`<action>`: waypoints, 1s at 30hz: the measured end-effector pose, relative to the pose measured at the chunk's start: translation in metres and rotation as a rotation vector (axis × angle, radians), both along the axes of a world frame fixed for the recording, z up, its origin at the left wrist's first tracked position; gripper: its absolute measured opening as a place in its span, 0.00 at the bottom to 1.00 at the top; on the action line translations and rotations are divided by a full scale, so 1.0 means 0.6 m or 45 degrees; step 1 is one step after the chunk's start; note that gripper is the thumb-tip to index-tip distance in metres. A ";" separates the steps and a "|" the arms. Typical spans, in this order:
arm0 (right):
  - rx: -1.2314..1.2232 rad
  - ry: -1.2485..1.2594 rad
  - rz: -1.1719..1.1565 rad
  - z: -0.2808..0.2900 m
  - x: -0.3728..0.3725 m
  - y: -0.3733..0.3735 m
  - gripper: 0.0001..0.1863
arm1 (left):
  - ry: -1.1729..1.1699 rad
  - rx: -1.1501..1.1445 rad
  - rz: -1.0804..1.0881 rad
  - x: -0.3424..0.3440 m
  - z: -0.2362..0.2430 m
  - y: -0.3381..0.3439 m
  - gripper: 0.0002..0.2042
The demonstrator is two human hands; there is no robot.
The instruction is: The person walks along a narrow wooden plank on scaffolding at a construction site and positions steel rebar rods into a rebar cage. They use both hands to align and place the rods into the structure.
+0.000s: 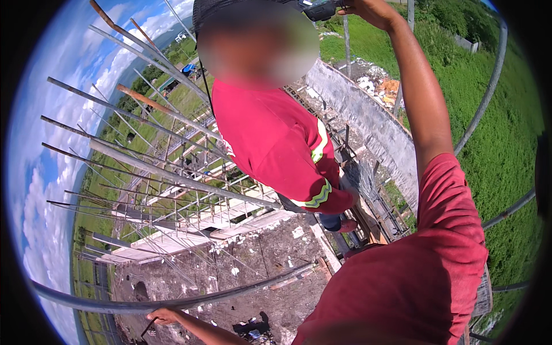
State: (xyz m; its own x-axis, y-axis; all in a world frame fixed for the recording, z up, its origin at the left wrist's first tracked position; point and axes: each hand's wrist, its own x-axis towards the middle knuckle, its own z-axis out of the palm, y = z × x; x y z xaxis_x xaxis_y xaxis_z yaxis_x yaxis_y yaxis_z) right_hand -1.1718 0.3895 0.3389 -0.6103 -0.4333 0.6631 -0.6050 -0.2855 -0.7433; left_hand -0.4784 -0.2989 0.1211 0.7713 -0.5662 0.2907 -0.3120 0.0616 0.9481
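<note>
Now, step: prob. seeing to the black gadget (319, 8), b/c I'm reaching up to it. That's just my guess.
R hand: my R hand (369, 10) is way up high, fingers bent at the gadget's end. Can't tell if it's a full grip, b/c the top edge cuts it off.
L hand: my L hand (165, 315) is down low, fingers closed on a thin dark stick (148, 326).
Gadget spot: up top, right by the co-worker's head.
Co-worker: the co-worker (287, 146) is close in front of me, w/ a red top and shiny yellow bands.
Bent pipe: the gray pipe (115, 307) runs just above my L hand. Can't tell if they touch.
Slab: the rough slab (253, 259) is down below, w/ white bits and a black thing (253, 328), too small to name.
Poles: lots of poles (167, 172) stick out on the L side.
Next move: I think it calls for a steady R hand, soft fingers, and care w/ the stick.
</note>
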 end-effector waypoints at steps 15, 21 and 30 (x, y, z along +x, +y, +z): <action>-0.052 0.088 0.475 -0.040 0.015 -0.024 0.26 | -0.070 -0.173 0.084 -0.006 -0.013 -0.008 0.32; -0.164 -0.057 0.326 -0.048 -0.004 -0.010 0.22 | -0.094 -0.245 0.017 -0.004 -0.019 -0.012 0.33; -0.204 -0.114 0.290 -0.057 -0.024 -0.001 0.21 | 0.012 -0.226 0.032 -0.014 -0.008 0.000 0.32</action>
State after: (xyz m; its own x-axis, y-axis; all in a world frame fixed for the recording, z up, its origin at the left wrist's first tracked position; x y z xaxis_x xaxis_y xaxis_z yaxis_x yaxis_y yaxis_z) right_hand -1.1862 0.3888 0.3047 -0.5686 -0.4597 0.6822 -0.4458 -0.5247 -0.7252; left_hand -0.4869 -0.2987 0.1160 0.7878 -0.4870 0.3771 -0.3066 0.2208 0.9259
